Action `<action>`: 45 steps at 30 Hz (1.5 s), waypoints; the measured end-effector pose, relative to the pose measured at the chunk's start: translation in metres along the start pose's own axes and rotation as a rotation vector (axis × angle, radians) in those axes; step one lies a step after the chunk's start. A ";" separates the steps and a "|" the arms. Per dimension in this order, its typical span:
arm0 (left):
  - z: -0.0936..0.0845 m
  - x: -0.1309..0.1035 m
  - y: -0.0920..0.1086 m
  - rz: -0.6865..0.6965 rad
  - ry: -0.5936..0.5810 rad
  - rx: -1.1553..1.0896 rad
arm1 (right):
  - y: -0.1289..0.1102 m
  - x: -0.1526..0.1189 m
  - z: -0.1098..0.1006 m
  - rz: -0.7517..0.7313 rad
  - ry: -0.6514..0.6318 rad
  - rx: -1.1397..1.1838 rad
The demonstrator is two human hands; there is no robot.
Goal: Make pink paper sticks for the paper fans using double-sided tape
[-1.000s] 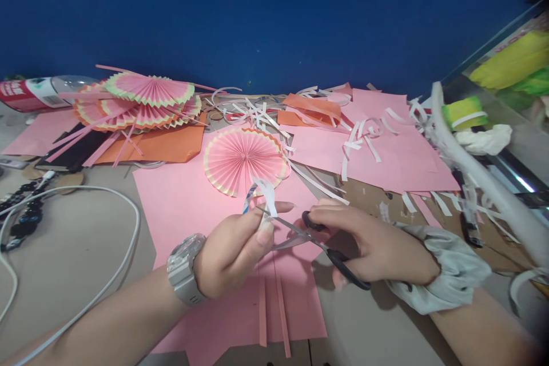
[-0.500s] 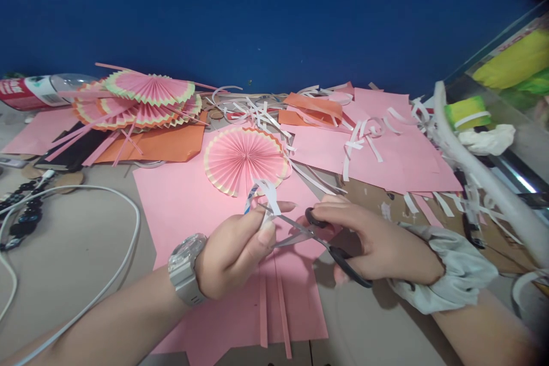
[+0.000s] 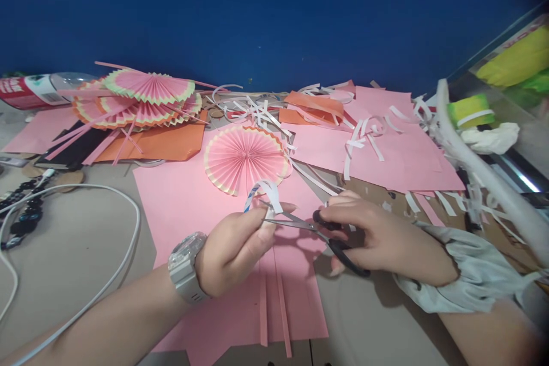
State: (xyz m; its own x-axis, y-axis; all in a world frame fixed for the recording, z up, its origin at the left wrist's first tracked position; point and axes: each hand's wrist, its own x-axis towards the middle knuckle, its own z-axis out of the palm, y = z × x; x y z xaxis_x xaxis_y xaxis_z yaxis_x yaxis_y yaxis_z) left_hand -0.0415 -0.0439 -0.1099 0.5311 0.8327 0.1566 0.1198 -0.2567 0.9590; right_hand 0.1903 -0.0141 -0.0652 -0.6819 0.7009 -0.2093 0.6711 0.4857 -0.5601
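My left hand (image 3: 238, 246) is closed, pinching a curled white paper strip (image 3: 269, 190) between thumb and fingers. My right hand (image 3: 364, 234) grips black-handled scissors (image 3: 319, 229); their partly spread blades reach to the strip beside my left thumb tip. Just beyond my hands lies a round pleated pink paper fan (image 3: 246, 157) with a yellow and orange edge. It rests on a large pink paper sheet (image 3: 171, 211). Two narrow pink strips (image 3: 281, 309) run toward me below my hands.
More pleated fans (image 3: 150, 88) are stacked at the back left by a plastic bottle (image 3: 38, 90). Pink sheets (image 3: 326, 148) with white paper scraps (image 3: 358, 140) lie at the back right. A white cable (image 3: 135, 229) loops on the left, and a blue wall (image 3: 257, 17) stands behind.
The scissor blades have drawn closer together across the white strip. My right hand has shifted slightly to the right; my left hand has stayed almost still.
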 end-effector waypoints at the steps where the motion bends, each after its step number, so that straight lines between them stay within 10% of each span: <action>1: 0.000 0.000 0.000 -0.006 0.003 -0.011 | 0.000 0.000 0.000 0.002 0.005 -0.015; 45: -0.004 0.008 0.006 -0.024 -0.052 0.039 | 0.007 -0.011 0.012 0.061 0.261 -0.356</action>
